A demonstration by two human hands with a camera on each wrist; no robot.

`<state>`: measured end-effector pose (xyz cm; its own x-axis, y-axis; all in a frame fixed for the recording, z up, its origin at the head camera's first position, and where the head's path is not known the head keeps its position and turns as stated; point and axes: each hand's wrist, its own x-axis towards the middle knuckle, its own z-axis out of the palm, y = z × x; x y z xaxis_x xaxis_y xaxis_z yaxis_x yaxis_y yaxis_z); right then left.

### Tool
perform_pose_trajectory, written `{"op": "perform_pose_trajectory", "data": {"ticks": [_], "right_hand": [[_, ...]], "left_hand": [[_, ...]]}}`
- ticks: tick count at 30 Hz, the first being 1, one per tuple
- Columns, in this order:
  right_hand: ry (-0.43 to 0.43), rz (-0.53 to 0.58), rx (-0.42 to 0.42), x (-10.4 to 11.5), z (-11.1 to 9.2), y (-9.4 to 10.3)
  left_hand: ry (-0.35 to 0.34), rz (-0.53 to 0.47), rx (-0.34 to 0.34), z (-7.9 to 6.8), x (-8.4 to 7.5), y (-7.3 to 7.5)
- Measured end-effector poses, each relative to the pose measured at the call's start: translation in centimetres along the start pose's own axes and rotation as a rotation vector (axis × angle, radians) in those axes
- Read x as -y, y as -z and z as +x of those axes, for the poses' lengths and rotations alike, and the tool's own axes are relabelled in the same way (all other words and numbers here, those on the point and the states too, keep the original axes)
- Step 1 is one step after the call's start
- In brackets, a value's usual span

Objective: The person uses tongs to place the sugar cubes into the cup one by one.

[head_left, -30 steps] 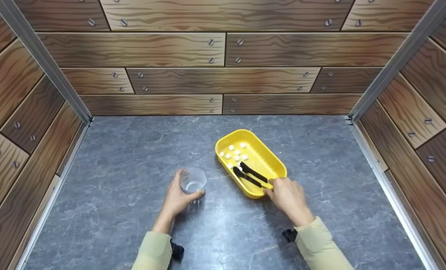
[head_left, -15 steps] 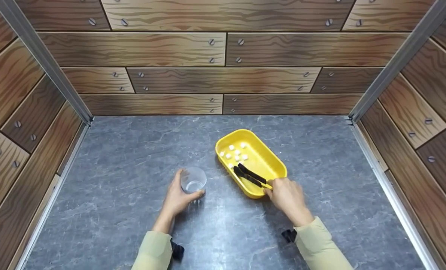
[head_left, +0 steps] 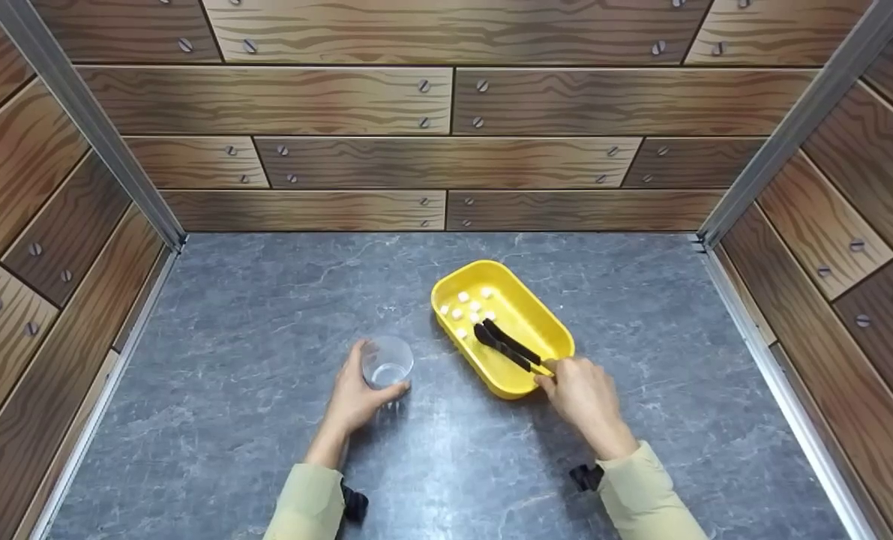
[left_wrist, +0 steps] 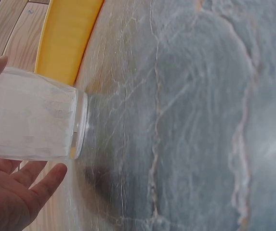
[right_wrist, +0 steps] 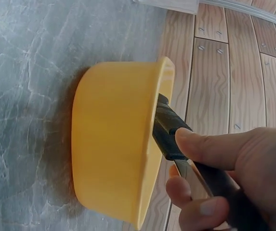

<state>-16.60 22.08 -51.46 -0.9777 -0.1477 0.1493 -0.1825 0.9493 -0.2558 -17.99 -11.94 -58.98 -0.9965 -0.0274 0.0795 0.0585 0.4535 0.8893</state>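
Note:
My left hand (head_left: pixel 352 401) curls round a clear plastic cup (head_left: pixel 388 358), which stands upright on the grey surface. In the left wrist view, the fingers lie along the side of the cup (left_wrist: pixel 32 115). My right hand (head_left: pixel 585 394) grips tongs (head_left: pixel 504 350) with black arms, reaching over the near right end of a yellow tray (head_left: pixel 519 300). Small white cubes (head_left: pixel 457 313) lie scattered in the tray's far left part. The tongs' tips are close together beside the cubes; I cannot tell whether one is between them. In the right wrist view, thumb and fingers squeeze the tongs (right_wrist: pixel 169 134).
The grey marbled surface (head_left: pixel 266 300) is enclosed by wood-patterned walls (head_left: pixel 446 161) at the back and both sides, with metal rails (head_left: pixel 772 367) along the side edges. The cup stands to the left of the tray, a small gap apart.
The tongs' arms have come closer together, then their tips have shifted slightly right and up from the near cubes. My right hand has moved a little right. Left hand and cup stay put.

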Motion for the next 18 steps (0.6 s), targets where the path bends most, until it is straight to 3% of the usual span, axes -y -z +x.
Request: {"op": "perform_pose_trajectory", "data": {"ticks": [12,18], "right_hand": [[0.034,0.048,-0.064,0.9,-0.5,0.9],[0.098,0.085,-0.092,2.2,-0.4,1.4]], "left_hand": [[-0.009,0.012,-0.006,0.0,0.1,0.0],[-0.024,-0.004,-0.013,0.0,0.2,0.0]]}}
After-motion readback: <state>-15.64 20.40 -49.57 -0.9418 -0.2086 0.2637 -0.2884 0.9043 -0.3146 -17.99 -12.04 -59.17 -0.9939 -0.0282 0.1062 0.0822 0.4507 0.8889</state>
